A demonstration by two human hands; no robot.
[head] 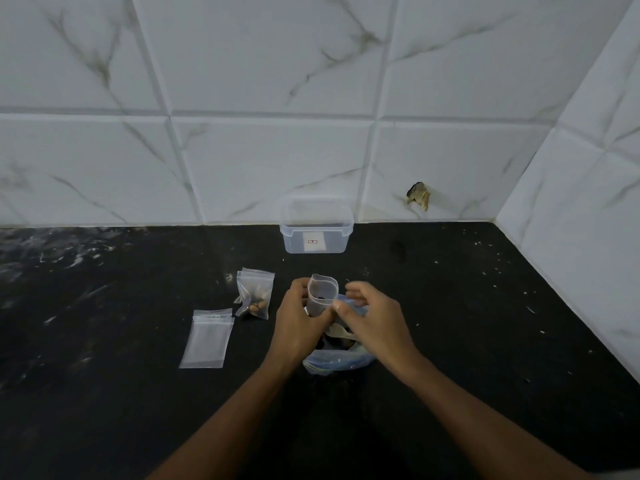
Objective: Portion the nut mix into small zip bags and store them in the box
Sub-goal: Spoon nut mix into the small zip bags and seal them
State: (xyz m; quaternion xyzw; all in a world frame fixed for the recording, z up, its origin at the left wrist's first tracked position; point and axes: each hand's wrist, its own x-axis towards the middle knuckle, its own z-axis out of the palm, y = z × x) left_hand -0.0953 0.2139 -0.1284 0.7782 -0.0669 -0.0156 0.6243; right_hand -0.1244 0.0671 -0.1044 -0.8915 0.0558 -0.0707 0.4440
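My left hand (297, 320) holds a small clear zip bag (322, 295) upright with its mouth open; something dark shows inside. My right hand (372, 318) is at the bag's right edge, thumb and fingers pinching near it, the fingers blurred. Under both hands lies the large bluish bag of nut mix (337, 363) on the counter. To the left stands a filled small zip bag (255, 296) with nuts at its bottom. An empty flat zip bag (207, 338) lies further left. A clear plastic box (316, 226) without a lid stands against the wall.
The black counter (467, 323) is speckled with white marks and ends at a white marble-tiled wall behind and on the right. A chipped hole (419, 195) marks the back wall right of the box.
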